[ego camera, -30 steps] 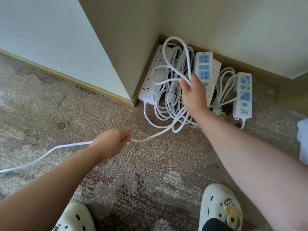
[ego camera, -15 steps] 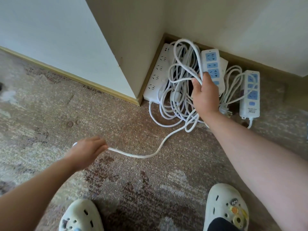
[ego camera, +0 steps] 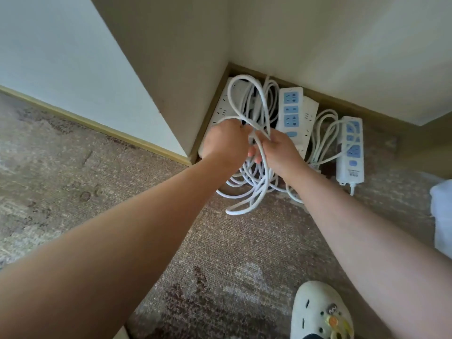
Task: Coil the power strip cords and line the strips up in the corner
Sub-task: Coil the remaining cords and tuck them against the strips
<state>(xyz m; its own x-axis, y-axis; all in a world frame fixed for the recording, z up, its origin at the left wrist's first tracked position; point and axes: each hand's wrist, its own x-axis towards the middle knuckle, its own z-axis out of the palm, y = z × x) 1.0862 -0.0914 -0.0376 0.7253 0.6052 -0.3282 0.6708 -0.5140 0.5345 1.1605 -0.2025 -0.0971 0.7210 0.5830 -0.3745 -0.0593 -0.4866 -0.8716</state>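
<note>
Where the two walls meet, both hands are closed on one white cord (ego camera: 259, 165) above the carpet (ego camera: 244, 253). The left hand (ego camera: 226, 140) is fisted round the cord from the left; the right hand (ego camera: 278, 149) grips the same bundle just beside it, the two hands nearly touching. Above the hands the cord rises in long loops that reach toward the corner; below them more loops hang down and trail onto the carpet toward the person. The bundle's long axis thus runs from the corner toward the person.

Three strips lie in the corner, all with their long axes pointing into it. The left strip (ego camera: 221, 108), plain white, lies along the left wall's baseboard (ego camera: 208, 113), partly hidden by the loops. The middle strip (ego camera: 290, 111), with blue sockets, lies just right of the loops. The right strip (ego camera: 350, 152), also blue, lies apart from it, its own cord looped between them. A white shoe (ego camera: 318, 311) shows at the bottom edge.
</note>
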